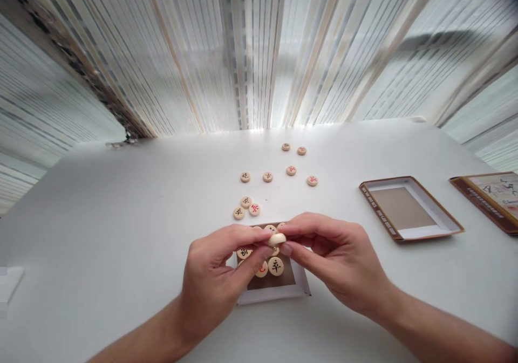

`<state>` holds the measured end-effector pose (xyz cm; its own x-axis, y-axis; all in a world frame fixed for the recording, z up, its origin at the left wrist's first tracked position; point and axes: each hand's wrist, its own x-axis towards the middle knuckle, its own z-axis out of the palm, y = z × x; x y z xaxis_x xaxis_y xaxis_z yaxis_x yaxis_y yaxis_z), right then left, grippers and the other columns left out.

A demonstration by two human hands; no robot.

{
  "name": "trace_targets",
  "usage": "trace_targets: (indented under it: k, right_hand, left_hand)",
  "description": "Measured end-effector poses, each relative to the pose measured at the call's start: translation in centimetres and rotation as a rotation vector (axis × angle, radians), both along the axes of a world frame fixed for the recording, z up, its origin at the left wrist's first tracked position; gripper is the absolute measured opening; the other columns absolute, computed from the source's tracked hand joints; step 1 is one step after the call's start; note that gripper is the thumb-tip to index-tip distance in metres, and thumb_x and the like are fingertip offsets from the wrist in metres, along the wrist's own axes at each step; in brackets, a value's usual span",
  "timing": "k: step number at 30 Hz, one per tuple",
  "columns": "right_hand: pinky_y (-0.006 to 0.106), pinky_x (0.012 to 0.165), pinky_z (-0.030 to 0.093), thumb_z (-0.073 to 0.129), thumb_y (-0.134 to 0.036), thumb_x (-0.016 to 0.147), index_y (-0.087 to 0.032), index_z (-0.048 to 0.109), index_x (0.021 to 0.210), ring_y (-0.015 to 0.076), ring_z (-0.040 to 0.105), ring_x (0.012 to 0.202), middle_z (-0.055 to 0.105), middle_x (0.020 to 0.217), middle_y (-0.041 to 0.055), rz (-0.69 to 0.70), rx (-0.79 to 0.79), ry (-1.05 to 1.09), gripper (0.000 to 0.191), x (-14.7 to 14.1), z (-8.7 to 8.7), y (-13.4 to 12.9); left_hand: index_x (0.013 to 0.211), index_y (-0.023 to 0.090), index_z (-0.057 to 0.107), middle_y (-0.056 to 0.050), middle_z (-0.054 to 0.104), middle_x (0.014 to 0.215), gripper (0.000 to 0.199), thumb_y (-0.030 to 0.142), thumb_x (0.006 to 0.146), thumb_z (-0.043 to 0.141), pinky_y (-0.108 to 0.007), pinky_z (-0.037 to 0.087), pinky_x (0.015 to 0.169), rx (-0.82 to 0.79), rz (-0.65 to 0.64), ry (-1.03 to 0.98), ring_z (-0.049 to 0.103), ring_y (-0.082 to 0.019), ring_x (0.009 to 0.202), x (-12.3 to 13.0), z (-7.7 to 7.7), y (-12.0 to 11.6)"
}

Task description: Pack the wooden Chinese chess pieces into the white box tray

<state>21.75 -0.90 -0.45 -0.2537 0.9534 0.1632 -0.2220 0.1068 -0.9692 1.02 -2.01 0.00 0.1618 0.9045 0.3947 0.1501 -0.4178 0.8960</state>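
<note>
One round Chinese chess piece (277, 239) is tilted on edge between my two hands, its pale rim facing me. My left hand (220, 271) pinches it from the left with thumb and forefinger. From the right, my right hand (334, 260) grips the same piece in the same way. Under the hands lies an open shallow box (271, 296) holding several pieces with black or red characters, among them a black-marked piece (275, 266) and a partly covered red-marked piece (261, 268). My fingers hide the back part of the box.
Beyond the box, several loose pieces lie on the white table (141, 233), including a close group of three with a red-marked piece (254, 209). At right rest an empty box tray (404, 209) and a printed box lid (491, 196). A striped curtain (259, 50) hangs behind.
</note>
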Motion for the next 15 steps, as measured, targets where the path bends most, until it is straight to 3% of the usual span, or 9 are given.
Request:
trace_targets:
  k: [6,11,15]
  right_hand:
    - [0.019,0.073,0.066,0.088,-0.019,0.092,-0.029,0.088,0.112,0.0113,0.079,0.075,0.086,0.091,0.0024,0.183,-0.316,0.186,0.022,0.21,0.08,0.16]
    - [0.018,0.073,0.063,0.085,-0.022,0.096,-0.027,0.086,0.121,0.0092,0.074,0.076,0.085,0.091,0.0038,0.299,-0.404,0.197,0.026,0.26,0.19,0.52]
    - [0.018,0.071,0.062,0.087,-0.026,0.095,-0.025,0.085,0.123,0.0109,0.075,0.077,0.086,0.088,0.0053,0.291,-0.424,0.192,0.028,0.25,0.37,0.42]
  left_hand:
    - [0.116,0.027,0.087,0.001,0.089,0.102,0.044,-0.003,0.084,0.085,-0.015,0.068,0.078,-0.082,-0.059,-0.102,0.085,-0.013,0.081,0.15,0.36,0.08]
    - [0.115,0.03,0.087,0.002,0.089,0.097,0.045,-0.004,0.086,0.083,-0.012,0.067,0.074,-0.188,-0.118,-0.191,0.085,-0.012,0.077,0.31,0.69,0.11]
    - [0.117,0.033,0.086,0.004,0.087,0.09,0.039,0.003,0.091,0.081,-0.014,0.067,0.069,-0.27,-0.147,-0.201,0.084,-0.012,0.074,0.27,0.58,0.11]
